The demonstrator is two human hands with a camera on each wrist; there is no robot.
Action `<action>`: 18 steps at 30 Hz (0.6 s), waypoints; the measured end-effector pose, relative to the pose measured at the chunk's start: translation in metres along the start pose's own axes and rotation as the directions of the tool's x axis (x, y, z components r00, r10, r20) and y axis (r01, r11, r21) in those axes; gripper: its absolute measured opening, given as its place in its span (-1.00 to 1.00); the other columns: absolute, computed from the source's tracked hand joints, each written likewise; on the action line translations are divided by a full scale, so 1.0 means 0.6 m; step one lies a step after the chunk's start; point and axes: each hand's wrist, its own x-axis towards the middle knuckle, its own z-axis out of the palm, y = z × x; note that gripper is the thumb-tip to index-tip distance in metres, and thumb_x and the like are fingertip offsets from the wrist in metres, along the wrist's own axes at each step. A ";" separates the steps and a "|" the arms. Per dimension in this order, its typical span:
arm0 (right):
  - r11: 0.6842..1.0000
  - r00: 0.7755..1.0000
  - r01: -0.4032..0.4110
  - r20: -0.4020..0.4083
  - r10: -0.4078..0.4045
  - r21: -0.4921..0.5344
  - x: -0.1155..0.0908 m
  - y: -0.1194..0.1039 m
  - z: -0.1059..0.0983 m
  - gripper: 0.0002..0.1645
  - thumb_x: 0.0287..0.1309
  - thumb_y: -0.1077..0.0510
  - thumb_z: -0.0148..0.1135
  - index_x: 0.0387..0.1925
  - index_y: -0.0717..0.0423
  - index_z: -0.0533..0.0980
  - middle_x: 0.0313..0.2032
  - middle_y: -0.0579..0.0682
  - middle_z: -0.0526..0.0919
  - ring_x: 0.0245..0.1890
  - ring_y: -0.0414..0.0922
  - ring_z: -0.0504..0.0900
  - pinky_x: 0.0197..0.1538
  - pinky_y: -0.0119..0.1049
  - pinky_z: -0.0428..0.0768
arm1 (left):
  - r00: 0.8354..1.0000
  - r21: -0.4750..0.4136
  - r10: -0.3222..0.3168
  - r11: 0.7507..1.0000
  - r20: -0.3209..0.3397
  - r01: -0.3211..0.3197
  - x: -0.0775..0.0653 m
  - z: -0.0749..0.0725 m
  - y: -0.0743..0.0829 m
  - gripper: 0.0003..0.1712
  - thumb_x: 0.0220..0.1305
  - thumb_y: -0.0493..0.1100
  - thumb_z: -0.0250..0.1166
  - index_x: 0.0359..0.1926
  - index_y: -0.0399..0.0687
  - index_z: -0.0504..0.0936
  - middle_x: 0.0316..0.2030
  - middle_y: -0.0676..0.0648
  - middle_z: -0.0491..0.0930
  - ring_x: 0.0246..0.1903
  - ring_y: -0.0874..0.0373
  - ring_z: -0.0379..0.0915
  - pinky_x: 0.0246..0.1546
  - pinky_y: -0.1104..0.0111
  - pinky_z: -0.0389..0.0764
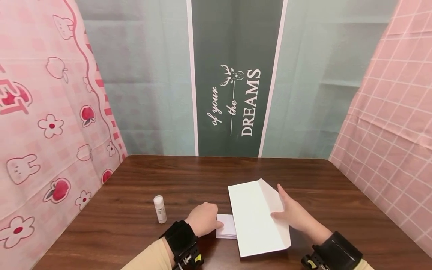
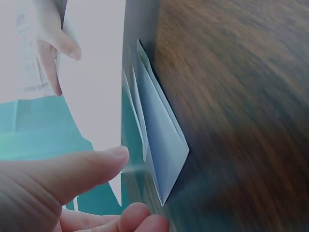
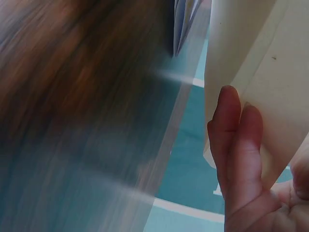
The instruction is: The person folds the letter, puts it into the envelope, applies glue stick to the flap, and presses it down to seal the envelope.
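Observation:
A white envelope (image 1: 254, 219) with its flap (image 1: 274, 202) folded out to the right is held tilted above the table. My right hand (image 1: 295, 213) grips it at the flap side, thumb on the front. In the right wrist view, the fingers (image 3: 244, 145) lie against its back. A folded white paper (image 1: 225, 225) stands slightly sprung on the tabletop, partly hidden by the envelope in the head view. Beside its left end is my left hand (image 1: 204, 219). The left wrist view shows a gap between thumb (image 2: 91, 169) and fingertips, with the folded paper (image 2: 161, 130) just beyond them.
A white capped tube (image 1: 160, 210), like a glue stick, stands on the brown wooden table (image 1: 162, 172) left of my left hand. Patterned pink cloths (image 1: 50, 97) hang at both sides, and a green-grey curtain (image 1: 155, 93) hangs behind the far edge.

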 end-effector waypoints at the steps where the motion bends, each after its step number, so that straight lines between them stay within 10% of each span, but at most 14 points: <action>1: 1.000 1.000 -0.001 0.002 0.001 0.006 0.002 -0.004 0.005 0.24 -0.09 0.12 0.44 0.37 0.42 -0.18 0.29 0.48 0.02 0.23 0.37 0.15 0.13 0.21 0.25 | 1.000 -0.004 0.001 1.000 -0.003 -0.001 -0.002 -0.001 -0.002 -0.68 0.02 -0.04 0.39 -0.65 -0.12 0.52 -0.77 0.08 0.34 -0.76 0.26 0.23 -0.65 0.42 0.33; 18: 0.999 0.999 0.040 0.014 -0.040 0.036 0.031 -0.061 0.070 0.16 -0.11 0.20 0.44 0.36 0.44 -0.10 0.28 0.43 0.13 0.19 0.31 0.28 0.10 0.12 0.34 | 1.000 -0.002 -0.029 1.000 -0.006 0.029 -0.025 -0.016 -0.023 -0.68 0.06 -0.03 0.37 -0.56 -0.15 0.51 -0.76 0.07 0.30 -0.77 0.26 0.21 -0.69 0.40 0.32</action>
